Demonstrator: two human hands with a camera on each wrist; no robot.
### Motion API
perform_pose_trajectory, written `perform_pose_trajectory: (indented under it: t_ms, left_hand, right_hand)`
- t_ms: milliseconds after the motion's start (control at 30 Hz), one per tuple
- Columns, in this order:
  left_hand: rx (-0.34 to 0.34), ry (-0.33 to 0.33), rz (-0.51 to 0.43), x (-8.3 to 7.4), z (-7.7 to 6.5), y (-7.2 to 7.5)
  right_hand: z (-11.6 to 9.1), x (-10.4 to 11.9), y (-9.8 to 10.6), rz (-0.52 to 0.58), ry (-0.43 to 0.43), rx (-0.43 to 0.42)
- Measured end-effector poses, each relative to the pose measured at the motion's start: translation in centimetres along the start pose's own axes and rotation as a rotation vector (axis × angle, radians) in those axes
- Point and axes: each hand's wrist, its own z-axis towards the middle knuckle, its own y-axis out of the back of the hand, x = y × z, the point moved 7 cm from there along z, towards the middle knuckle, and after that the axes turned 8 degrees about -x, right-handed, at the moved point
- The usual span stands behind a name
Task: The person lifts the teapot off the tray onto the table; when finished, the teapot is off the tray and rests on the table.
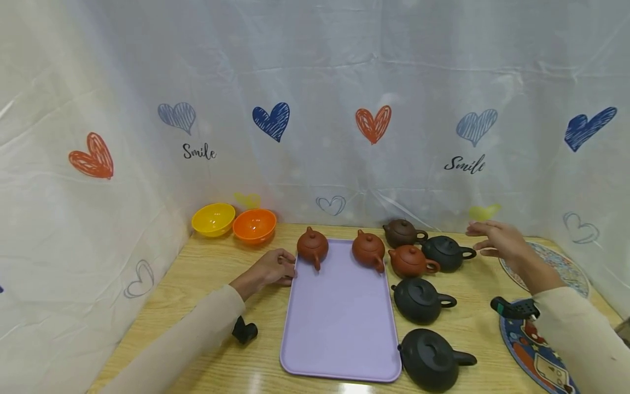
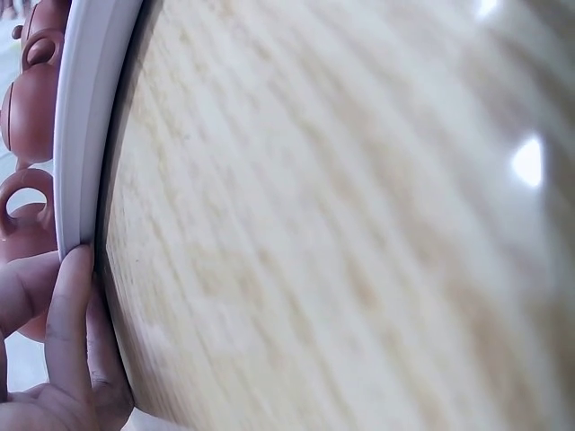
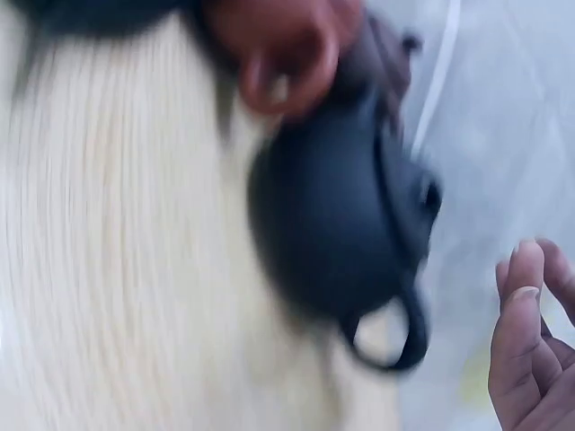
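Note:
At the left rim of a lilac tray [image 1: 339, 317], my left hand [image 1: 270, 268] grips the edge; the left wrist view shows the fingers [image 2: 70, 323] against the rim. Two reddish-brown teapots [image 1: 312, 247] [image 1: 368, 249] stand on the tray's far corners, one close to that hand. My right hand [image 1: 502, 243] is raised with nothing in it, fingers apart from the handle of a black teapot [image 1: 445, 253]. In the right wrist view that black teapot [image 3: 332, 215] is blurred. Right of the tray stand another reddish-brown teapot [image 1: 409, 261] and a dark brown one [image 1: 401, 232].
Two more black teapots [image 1: 418, 301] [image 1: 430, 358] line the tray's right side. A yellow bowl [image 1: 214, 220] and an orange bowl [image 1: 254, 226] sit at the back left. Round patterned mats [image 1: 558, 268] [image 1: 536, 350] lie at the right. A printed curtain [image 1: 315, 82] hangs behind.

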Motion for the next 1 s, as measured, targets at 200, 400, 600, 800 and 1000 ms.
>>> perform_pose_trajectory:
  t_ms: [200, 400, 600, 800, 1000]
  left_hand:
    - [0.005, -0.004, -0.010, 0.0, 0.0, 0.1]
    - [0.032, -0.012, -0.026, -0.4, -0.5, 0.1]
    - [0.027, 0.000, -0.017, -0.4, -0.6, 0.1]
    - [0.031, -0.004, -0.030, -0.4, -0.5, 0.0]
    - [0.031, 0.002, -0.019, -0.2, -0.4, 0.1]
  right_hand:
    - [-0.5, 5.5, -4.6, 0.033, 0.036, 0.069]
    - [-1.1, 9.5, -10.9, 0.064, 0.041, 0.173]
    - [-0.9, 12.0, -17.2, 0.085, 0.040, 0.263]
    - [-0.4, 13.2, -21.9, 0.059, 0.013, 0.319]
    - [0.3, 13.5, -25.2, 0.041, -0.029, 0.356]
